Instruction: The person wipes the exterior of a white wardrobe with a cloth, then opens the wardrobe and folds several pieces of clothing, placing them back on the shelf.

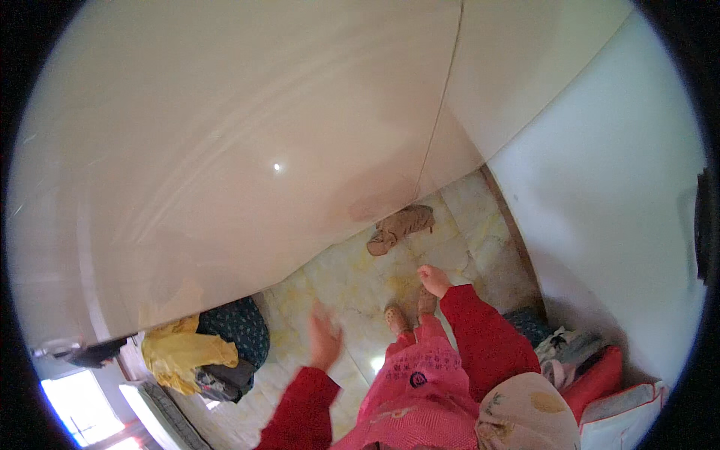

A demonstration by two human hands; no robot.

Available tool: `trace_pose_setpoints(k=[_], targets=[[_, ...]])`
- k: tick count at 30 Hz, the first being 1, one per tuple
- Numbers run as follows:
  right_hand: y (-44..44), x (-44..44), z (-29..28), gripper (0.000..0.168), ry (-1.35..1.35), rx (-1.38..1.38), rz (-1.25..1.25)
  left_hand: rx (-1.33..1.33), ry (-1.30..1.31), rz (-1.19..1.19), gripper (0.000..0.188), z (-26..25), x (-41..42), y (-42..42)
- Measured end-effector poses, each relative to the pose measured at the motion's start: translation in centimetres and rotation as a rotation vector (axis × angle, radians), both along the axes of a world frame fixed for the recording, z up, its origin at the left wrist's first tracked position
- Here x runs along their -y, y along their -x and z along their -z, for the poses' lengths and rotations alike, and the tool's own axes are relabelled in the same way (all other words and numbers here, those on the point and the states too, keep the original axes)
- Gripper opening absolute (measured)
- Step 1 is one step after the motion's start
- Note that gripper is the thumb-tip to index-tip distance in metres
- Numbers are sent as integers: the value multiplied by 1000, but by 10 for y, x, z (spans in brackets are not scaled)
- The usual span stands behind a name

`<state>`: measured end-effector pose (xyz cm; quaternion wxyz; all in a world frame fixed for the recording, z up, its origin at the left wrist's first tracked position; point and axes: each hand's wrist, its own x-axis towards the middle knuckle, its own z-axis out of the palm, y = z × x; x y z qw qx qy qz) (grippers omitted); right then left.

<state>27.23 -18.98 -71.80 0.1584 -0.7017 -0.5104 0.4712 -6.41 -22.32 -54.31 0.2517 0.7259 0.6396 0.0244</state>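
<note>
My left hand [325, 337] hangs over the tiled floor, blurred, its fingers apart and nothing visible in it. To its right, my right hand [434, 279] is curled into a loose fist above my own foot in a tan clog [396, 318]. I see nothing held in that fist. Beyond the hands, a brown shoe or boot [402, 228] lies on the floor against the bottom of a glossy cream cabinet front [281, 112]. A thin vertical seam [441, 107] divides the panels. Neither hand touches the cabinet.
At left, yellow cloth [185, 351] and dark patterned fabric [239, 326] lie heaped beside the cabinet. A white wall [607, 197] rises at right. Piled clothes [568, 354], a white red-edged bag [621, 416] and a beige printed fabric item [529, 413] are close on my right.
</note>
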Motion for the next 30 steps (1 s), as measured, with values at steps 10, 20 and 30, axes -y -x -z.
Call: trace_pose_setpoints(k=[10, 20, 30], targets=[[46, -9, 152, 22, 248, -52, -98, -60, 923, 252, 43, 135, 180, -93], [100, -96, 347, 30, -15, -176, 515, -82, 731, 159, 47, 145, 205, -58], [85, -95, 305, 11, 20, -1095, 874, -45, 678, 77, 37, 129, 183, -52]])
